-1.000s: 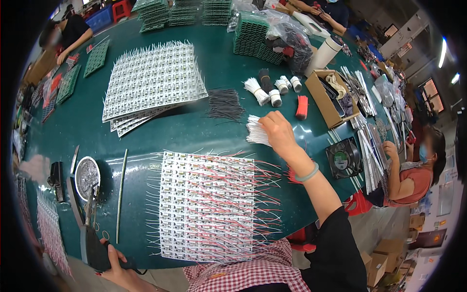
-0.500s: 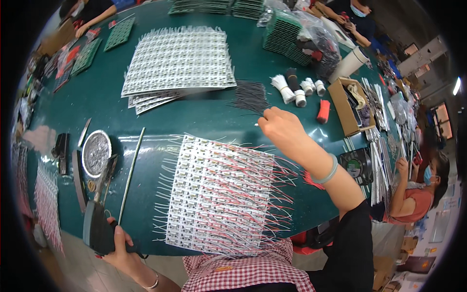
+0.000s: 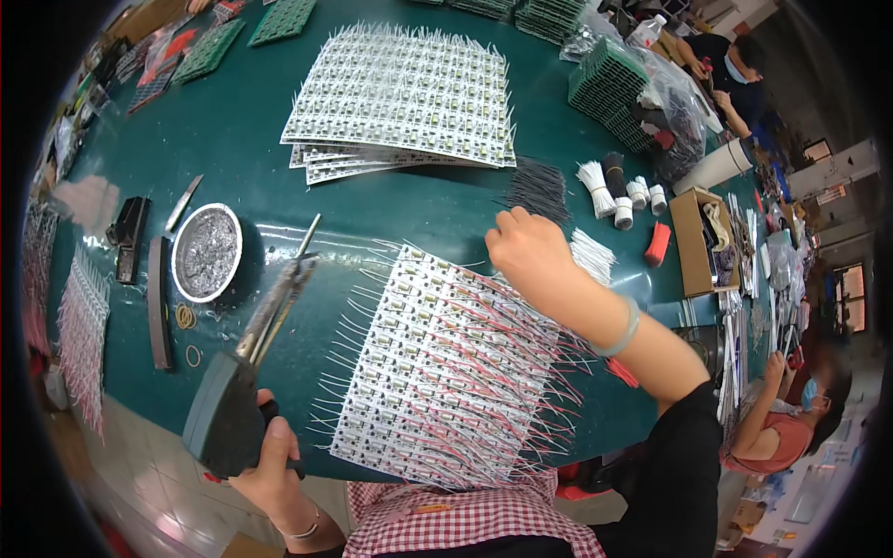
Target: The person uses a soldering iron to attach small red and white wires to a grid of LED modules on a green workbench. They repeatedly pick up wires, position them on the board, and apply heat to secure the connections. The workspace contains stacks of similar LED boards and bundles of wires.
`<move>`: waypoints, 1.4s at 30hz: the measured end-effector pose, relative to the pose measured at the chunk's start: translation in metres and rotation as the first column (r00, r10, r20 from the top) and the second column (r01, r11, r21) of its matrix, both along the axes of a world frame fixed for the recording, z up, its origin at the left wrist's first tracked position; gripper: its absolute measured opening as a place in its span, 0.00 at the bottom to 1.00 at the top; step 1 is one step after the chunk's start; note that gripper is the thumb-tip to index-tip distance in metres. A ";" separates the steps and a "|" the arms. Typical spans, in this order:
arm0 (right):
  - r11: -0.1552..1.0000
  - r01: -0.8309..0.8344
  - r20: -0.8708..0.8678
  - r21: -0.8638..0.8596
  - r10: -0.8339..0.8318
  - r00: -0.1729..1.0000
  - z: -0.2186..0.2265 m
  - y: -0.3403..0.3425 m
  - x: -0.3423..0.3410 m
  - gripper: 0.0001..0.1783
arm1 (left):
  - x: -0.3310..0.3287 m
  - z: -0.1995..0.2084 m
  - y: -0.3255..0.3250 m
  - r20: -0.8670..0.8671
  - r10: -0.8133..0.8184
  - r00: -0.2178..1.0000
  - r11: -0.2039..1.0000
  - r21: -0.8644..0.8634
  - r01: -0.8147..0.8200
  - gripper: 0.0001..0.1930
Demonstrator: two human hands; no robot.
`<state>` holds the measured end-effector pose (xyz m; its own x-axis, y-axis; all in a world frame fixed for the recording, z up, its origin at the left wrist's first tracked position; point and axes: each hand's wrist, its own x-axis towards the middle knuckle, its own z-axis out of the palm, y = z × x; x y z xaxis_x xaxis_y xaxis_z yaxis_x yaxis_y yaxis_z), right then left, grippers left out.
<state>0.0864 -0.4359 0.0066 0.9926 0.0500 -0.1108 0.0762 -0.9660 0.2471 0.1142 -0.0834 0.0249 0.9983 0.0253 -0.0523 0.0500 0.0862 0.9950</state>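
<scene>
My left hand [image 3: 270, 474] grips a dark soldering gun [image 3: 223, 409] by its handle. Its tip points away from me, left of a white circuit board panel [image 3: 400, 353] with many small parts. Red and white wires stick out from this panel, and dark thin wires show near its far right edge. My right hand [image 3: 530, 246] is closed above the far edge of the panel; its fingertips are turned away, so what they pinch is hidden. Just beyond it lie loose black wires [image 3: 541, 186], and beside it are short white wires [image 3: 593, 256].
A white bowl [image 3: 234, 228] of silvery scraps stands at left. Stacked white panels [image 3: 400, 98] lie at the back. Wire bundles [image 3: 597, 191], a cardboard box [image 3: 690, 242] and green boards [image 3: 609, 88] are on the right. Other people [image 3: 777, 437] sit around the table.
The view has shifted, moving the table's things in the picture. My right hand has come from the black wires toward the panel. My left hand has brought the soldering gun closer to the panel.
</scene>
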 end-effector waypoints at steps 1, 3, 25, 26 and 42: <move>0.997 -0.002 0.080 0.075 -0.004 0.997 0.005 0.003 -0.007 0.14 | -0.001 0.002 -0.007 -0.050 -0.037 0.998 0.999 -0.018 0.036 0.23; 0.970 -0.012 0.204 0.242 -0.039 0.978 0.002 0.013 -0.014 0.16 | -0.001 0.005 -0.018 -0.146 -0.098 0.984 0.994 -0.061 0.089 0.22; 0.827 -0.103 0.388 0.552 -0.146 0.910 -0.041 0.039 -0.030 0.21 | -0.003 -0.017 -0.083 -0.187 -0.424 0.886 0.863 0.214 0.458 0.07; 0.831 -0.112 0.398 0.545 -0.139 0.907 -0.041 0.038 -0.030 0.21 | -0.003 -0.017 -0.083 -0.178 -0.424 0.888 0.862 0.222 0.456 0.07; 0.810 -0.115 0.396 0.574 -0.152 0.906 -0.043 0.040 -0.027 0.21 | 0.000 -0.025 -0.085 -0.057 -0.491 0.869 0.803 0.358 0.477 0.09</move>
